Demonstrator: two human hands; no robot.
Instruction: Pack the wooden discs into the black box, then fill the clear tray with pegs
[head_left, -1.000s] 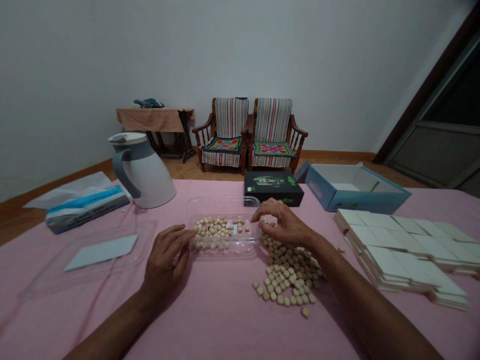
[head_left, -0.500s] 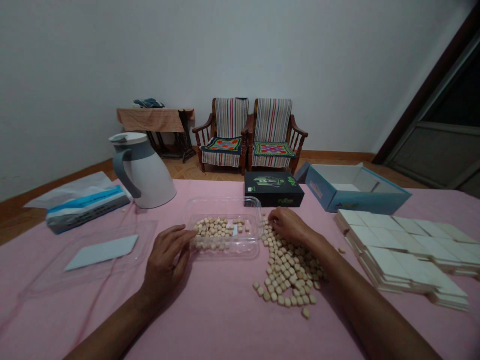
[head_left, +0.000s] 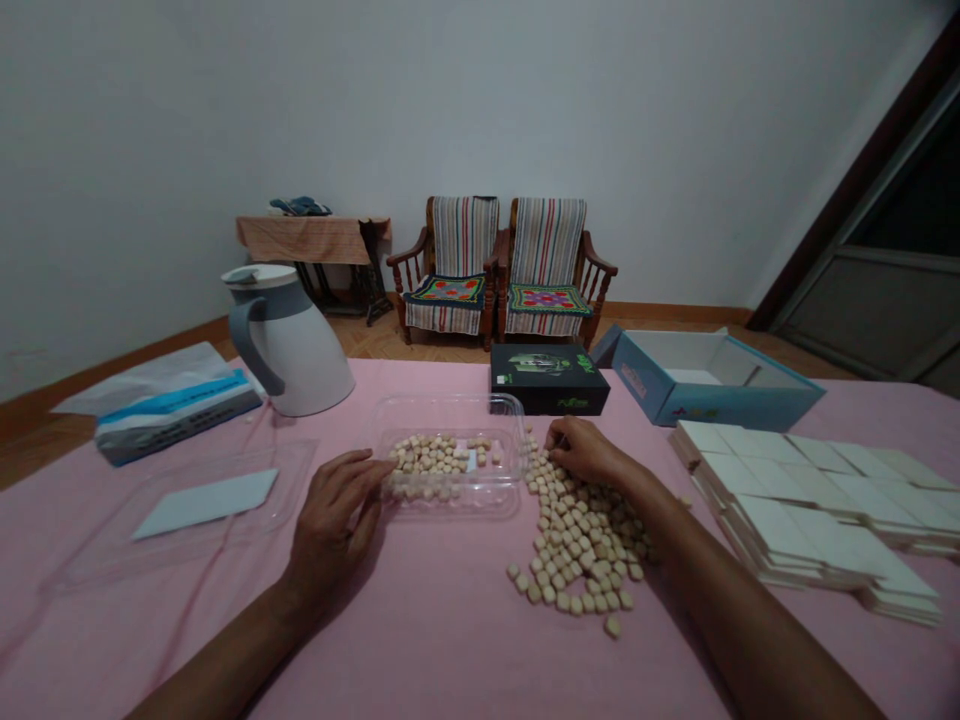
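Note:
A clear plastic container [head_left: 491, 503] stands in the middle of the pink-covered table, with many small wooden cubes [head_left: 431, 457] inside it. At its left edge rests my left hand [head_left: 337, 510], fingers stretched out and fingertips touching the rim. A loose heap of the same wooden cubes [head_left: 574, 548] spreads to the right of the container. My right hand [head_left: 589, 452] is over the heap's far end, with its fingers curled down and pressed together. Its fingertips are among the cubes, and anything between them is hidden.
Left lie a clear lid [head_left: 296, 490] with a white card [head_left: 210, 503] and a tissue pack [head_left: 176, 415], near a white jug [head_left: 304, 350]. Behind the heap sit a black box [head_left: 549, 380] and a blue open box [head_left: 720, 390]. Thin wooden tiles [head_left: 810, 500] are stacked right.
My right hand has shifted slightly to the right over the heap. My left hand stays at the container's edge.

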